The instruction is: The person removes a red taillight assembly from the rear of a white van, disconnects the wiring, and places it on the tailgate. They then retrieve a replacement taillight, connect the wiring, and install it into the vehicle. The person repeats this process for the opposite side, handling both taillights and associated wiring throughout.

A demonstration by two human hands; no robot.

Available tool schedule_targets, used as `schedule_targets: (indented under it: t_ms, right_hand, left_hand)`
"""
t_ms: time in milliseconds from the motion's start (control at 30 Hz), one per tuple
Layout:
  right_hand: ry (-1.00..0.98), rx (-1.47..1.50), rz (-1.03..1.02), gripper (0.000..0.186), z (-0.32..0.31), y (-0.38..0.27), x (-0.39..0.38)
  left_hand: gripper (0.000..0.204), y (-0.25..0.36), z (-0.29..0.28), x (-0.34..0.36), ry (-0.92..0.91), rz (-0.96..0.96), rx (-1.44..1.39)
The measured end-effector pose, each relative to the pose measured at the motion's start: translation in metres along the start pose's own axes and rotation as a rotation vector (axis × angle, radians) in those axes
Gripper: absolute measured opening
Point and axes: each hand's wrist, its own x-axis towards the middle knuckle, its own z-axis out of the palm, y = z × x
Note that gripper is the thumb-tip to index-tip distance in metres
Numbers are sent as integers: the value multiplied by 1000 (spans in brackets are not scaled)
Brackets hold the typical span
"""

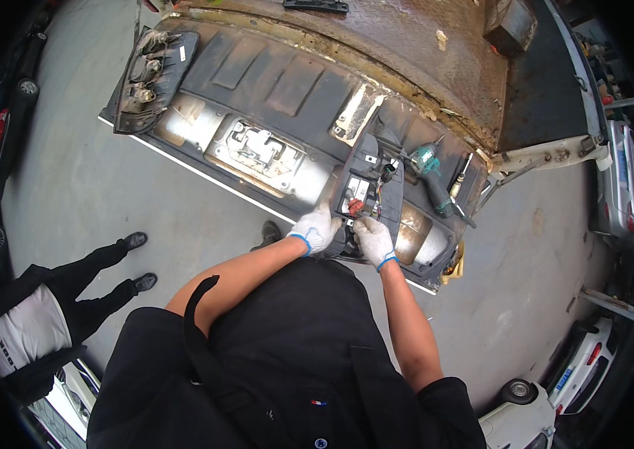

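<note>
In front of you, a dark, rust-stained metal tailgate (279, 101) stretched out, with a pale metal latch mechanism (257, 146) set in its middle opening. At its left end lay a black plastic lamp housing (154, 78) with its bulb sockets upward. Nearer you rested a long black plastic housing (368, 185) with thin wires. To its right you had a teal-and-black cordless drill (437, 182), just beside a slim screwdriver (461, 178) with a yellowish handle.

My left hand (320, 227) and right hand (375, 240), seen remotely, wear white gloves (315, 224) with blue wrist edging (386, 263); my black garment (294, 322) has elbow-length sleeves (440, 408), a loose strap (193, 308), a red-white-blue tag (319, 402), a round emblem (321, 443)
</note>
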Motion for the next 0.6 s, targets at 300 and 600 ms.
schedule_targets:
  t_ms: [300,600]
  right_hand:
    - [69,-422,-248,26,-2,-3,3]
    - [122,-284,-207,26,14,-9,6]
  left_hand:
    - [64,5,-4,1,-29,-18,-20]
    - [78,1,-12,7,-164,-5,14]
